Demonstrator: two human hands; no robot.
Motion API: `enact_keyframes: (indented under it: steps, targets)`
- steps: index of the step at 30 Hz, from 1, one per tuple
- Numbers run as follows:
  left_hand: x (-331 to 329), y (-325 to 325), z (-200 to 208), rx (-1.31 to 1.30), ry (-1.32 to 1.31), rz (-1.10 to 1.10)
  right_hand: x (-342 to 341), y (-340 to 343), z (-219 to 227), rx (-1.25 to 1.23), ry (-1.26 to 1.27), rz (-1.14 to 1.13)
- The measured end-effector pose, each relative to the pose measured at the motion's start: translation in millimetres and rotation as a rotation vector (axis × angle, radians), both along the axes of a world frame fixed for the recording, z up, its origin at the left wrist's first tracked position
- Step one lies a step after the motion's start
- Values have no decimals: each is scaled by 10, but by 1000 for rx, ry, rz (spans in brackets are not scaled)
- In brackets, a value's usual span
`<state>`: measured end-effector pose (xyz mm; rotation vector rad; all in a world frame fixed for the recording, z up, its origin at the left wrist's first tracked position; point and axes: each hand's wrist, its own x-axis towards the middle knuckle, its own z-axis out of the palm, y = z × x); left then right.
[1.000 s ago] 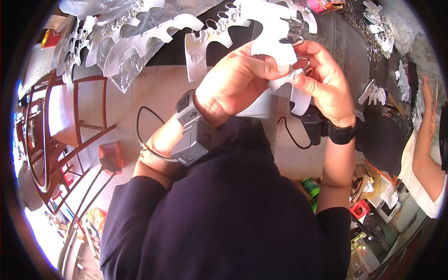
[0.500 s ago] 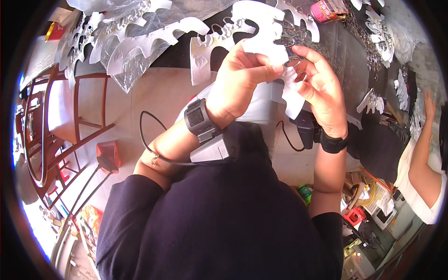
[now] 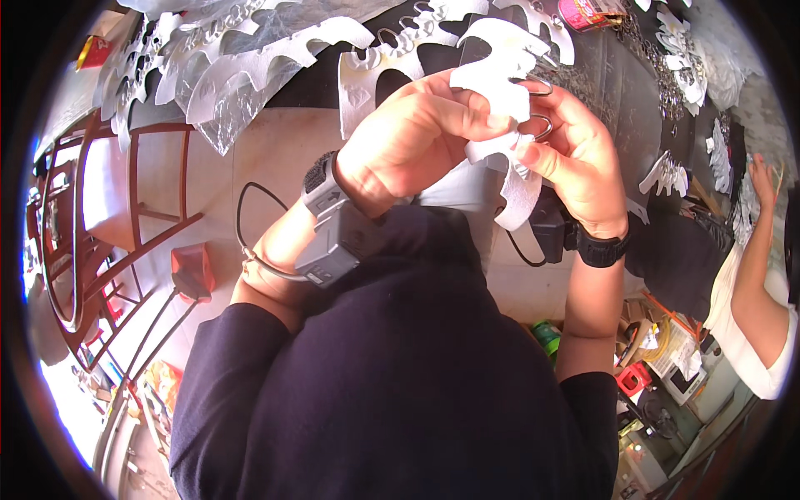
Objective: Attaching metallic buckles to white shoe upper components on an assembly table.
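A white scalloped strip [image 3: 496, 83] of soft sheet, perhaps felt or fabric, is held up over the near table edge between my two hands. My left hand [image 3: 412, 137] pinches its middle between thumb and fingers. On the other side, my right hand [image 3: 575, 154] is closed on the lower part, thumb in front. A bent metal wire ring [image 3: 542, 127] sits at the strip's edge beside my right fingers, with another loop just above. How the rings join the strip is hidden by my fingers. The strip's tail hangs below my right thumb.
Similar white scalloped strips [image 3: 279, 62], several with metal rings, lie on clear plastic across the dark table. A pink container [image 3: 587, 12] stands at the back, near piled metal rings. A wooden chair [image 3: 137, 183] is at left; a co-worker's arm [image 3: 762, 283] reaches in at right.
The strip has tilted and shifted a little, its upper end now lower and curled. My left hand has turned and moved slightly left, still pinching. My right hand has closed more around the strip's lower part.
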<state>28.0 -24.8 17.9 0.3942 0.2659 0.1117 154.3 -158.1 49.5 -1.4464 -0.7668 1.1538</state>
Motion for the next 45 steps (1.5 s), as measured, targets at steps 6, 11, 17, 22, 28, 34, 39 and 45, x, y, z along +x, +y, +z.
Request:
enact_keyframes:
  steps: [6, 11, 17, 22, 28, 34, 39, 45]
  targets:
    - [-3, 24, -120, -36, -88, 20, -50, 34, -27, 57, 52, -133]
    - [-72, -32, -153, 168, -46, 181, -92, 50, -114, 70, 78, -266]
    - [17, -190, -217, 341, -3, 285, -159, 85, -123, 111, -32, -231]
    - [-25, -167, -191, 354, -45, 245, -150, 60, -119, 58, 112, -220]
    - [-17, -167, -209, 302, -94, 234, -118, 46, -133, 28, 274, -219]
    - [-21, -149, -201, 293, -35, 236, -120, 85, -142, 60, 283, -246]
    - [-38, -129, -269, 253, -45, 219, -92, 67, -166, 92, 190, -265]
    - [-13, -162, -260, 314, 42, 251, -138, 83, -208, 70, 28, -285]
